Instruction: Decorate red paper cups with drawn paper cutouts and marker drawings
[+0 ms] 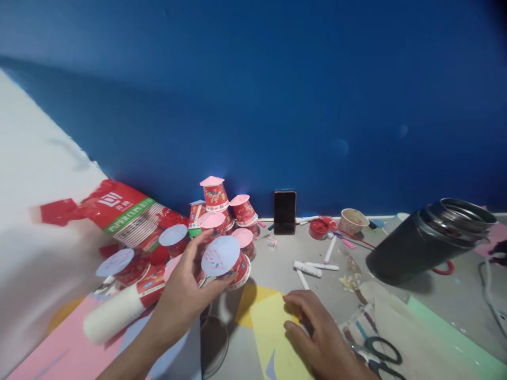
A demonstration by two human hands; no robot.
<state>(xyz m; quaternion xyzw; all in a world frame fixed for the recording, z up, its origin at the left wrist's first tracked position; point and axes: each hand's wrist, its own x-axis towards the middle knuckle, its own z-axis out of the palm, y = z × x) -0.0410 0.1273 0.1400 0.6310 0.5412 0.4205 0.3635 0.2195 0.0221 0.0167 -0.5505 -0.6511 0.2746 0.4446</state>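
Blue-topped red paper cup (pixel 227 259) sits clamped between thumb and fingers of the left hand (pixel 185 289), apparently being positioned, which calls next for a gentle release, with at least four pink-topped paper cups (pixel 214 196) and one smartphone (pixel 284 212) beyond those fingertips, and one yellow sheet (pixel 270 330) under the right hand (pixel 318 331), its fingers parted.

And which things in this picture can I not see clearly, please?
In the head view:
Low pink disc: partly covered by the left hand.
Scissors: blade tips covered by the right hand; lower handle cut by the bottom edge.
Marks on the front blue disc: too blurred to make out.
Black flask: contents hidden by its wall.
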